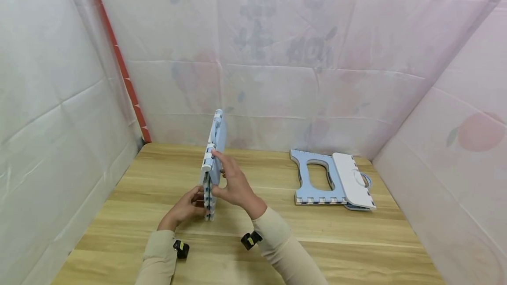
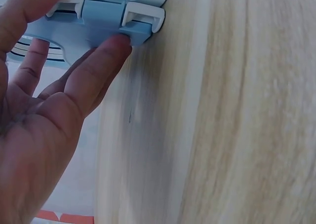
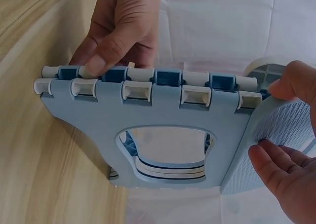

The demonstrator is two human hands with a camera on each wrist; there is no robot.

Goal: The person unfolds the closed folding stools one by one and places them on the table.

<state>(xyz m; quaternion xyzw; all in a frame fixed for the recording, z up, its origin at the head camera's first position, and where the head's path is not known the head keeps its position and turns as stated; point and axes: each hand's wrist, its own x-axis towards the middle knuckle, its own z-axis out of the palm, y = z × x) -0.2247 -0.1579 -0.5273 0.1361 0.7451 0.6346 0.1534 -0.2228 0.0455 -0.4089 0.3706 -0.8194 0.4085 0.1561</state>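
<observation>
A light blue and white folding stool stands folded and on edge on the table, one end toward the wearer. My left hand holds its lower part from the left. In the right wrist view that thumb lies along the hinged edge of the leg frame, its fingers mostly hidden behind. My right hand pinches the textured seat panel by its edge, thumb on the rim and fingertips at the textured face. The left wrist view shows left fingertips against the blue plastic beside white hinge clips.
A second folding stool, blue and white with a loop handle, lies flat on the right of the wooden table. Pale printed sheeting covers the walls at the back and both sides. A red strip runs down the back left corner.
</observation>
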